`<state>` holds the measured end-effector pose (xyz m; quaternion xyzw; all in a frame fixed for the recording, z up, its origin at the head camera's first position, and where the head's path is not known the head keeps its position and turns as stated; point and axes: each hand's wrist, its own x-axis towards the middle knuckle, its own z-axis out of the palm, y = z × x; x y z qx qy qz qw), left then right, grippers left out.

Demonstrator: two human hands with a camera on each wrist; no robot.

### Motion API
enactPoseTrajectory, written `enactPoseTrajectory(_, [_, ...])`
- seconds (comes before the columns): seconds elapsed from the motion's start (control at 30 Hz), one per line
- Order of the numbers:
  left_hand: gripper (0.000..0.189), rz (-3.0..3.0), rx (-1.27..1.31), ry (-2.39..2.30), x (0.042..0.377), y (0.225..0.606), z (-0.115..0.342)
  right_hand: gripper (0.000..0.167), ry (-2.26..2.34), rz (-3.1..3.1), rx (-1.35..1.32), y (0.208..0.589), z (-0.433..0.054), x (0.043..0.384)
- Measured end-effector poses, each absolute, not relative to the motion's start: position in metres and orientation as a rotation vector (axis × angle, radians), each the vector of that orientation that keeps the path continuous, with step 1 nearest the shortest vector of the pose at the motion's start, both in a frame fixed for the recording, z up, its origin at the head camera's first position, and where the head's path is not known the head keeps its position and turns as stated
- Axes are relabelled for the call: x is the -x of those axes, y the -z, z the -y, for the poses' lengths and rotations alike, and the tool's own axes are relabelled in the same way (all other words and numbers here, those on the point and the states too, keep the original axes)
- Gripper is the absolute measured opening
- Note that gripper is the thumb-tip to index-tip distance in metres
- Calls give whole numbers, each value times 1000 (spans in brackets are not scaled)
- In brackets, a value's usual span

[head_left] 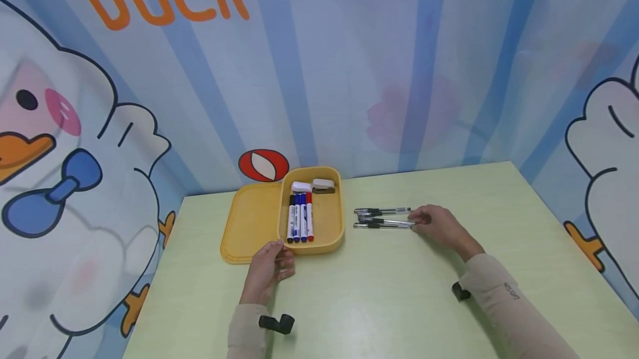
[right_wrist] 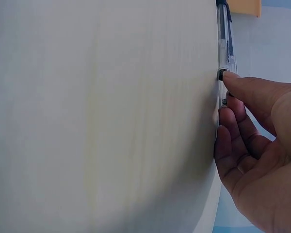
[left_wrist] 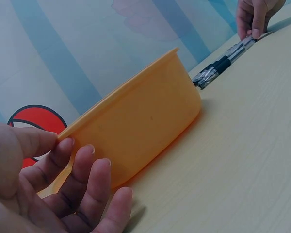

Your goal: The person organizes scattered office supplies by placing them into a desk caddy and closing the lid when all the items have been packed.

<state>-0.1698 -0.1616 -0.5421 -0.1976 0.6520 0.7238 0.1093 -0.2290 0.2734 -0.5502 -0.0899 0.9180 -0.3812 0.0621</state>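
A yellow plastic box (head_left: 326, 220) stands on the table, its rim pinched at the near left corner by the thumb and forefinger of my left hand (head_left: 269, 270). Inside it, several whiteboard markers (head_left: 300, 220) with black, blue and red caps lie side by side. Behind them are two small white-topped blocks (head_left: 323, 184). To the right of the box, several clear gel pens (head_left: 381, 220) with black grips lie roughly parallel. My right hand (head_left: 441, 228) pinches a pen (right_wrist: 224, 53) by its end between thumb and fingers; the fingertips are partly hidden behind it.
A flat yellow lid (head_left: 252, 220) lies against the left side of the box. The pale table (head_left: 379, 303) ends at the back against a blue striped curtain (head_left: 339, 70) printed with cartoon ducks.
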Motion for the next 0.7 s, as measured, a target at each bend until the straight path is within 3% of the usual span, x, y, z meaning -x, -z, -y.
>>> enactPoseTrajectory(0.7, [28, -1916, 578, -2136, 170, 543, 162, 16, 1135, -2816, 323, 544, -273, 224])
